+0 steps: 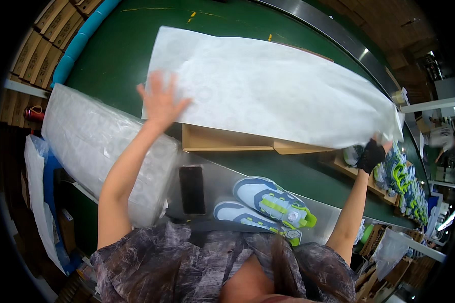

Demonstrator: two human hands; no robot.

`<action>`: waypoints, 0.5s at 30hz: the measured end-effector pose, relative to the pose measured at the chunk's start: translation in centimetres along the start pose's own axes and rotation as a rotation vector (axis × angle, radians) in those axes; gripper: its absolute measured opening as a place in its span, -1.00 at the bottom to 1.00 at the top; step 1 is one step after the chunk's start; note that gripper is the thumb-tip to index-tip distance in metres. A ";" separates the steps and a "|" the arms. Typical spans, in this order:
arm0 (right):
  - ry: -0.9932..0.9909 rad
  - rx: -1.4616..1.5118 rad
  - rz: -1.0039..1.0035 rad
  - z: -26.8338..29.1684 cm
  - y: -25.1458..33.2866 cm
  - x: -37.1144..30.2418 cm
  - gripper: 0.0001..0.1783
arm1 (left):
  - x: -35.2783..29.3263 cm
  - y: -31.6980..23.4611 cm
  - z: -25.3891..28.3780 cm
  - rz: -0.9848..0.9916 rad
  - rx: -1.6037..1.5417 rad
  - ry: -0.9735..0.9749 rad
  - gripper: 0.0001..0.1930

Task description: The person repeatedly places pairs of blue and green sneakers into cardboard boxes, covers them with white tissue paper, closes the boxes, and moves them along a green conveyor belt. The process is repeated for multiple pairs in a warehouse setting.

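One-handed, gripping white paper, draped over cardboard box at one o'clock, by its corner at three, with right fingers closed; with left fingers splayed wide over its opposite end at ten, grasping nothing.

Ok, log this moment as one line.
left hand: spread over paper | right hand: gloved, at paper's right end | box: partly under paper | shoes: right of phone

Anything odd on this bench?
Nothing spilled or visibly damaged. Mildly odd: a personal-looking dark phone beside the shoes on the metal ledge; the white sheet sits askew, overhanging the carton's left end.
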State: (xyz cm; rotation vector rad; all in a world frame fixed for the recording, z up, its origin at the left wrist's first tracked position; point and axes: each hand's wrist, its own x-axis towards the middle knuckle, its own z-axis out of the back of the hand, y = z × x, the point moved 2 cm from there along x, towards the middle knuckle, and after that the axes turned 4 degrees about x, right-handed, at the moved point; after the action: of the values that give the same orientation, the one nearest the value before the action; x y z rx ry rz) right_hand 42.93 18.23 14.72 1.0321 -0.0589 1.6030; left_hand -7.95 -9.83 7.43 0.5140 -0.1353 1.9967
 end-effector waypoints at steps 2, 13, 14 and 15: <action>-0.235 -0.367 0.253 0.2 3.9 0.0 -0.22 | -0.1 3.2 -1.2 0.449 -0.025 0.096 -0.06; 0.969 -0.506 0.355 -10.4 6.9 -5.0 -0.26 | -1.5 2.5 -5.4 1.082 -1.677 0.549 -0.54; 0.917 -0.484 0.373 -9.4 6.9 -6.0 -0.27 | -1.5 2.6 -4.6 1.035 -1.707 0.572 -0.56; 0.649 -0.309 0.556 -7.1 7.3 -6.7 -0.35 | -1.3 2.2 -3.2 0.984 -1.739 0.608 -0.57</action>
State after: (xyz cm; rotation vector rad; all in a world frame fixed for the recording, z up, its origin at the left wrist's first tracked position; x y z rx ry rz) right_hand 32.46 14.48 9.62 0.2227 -0.1559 2.2818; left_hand -10.39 -10.90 4.26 -1.4690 -1.7389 1.9026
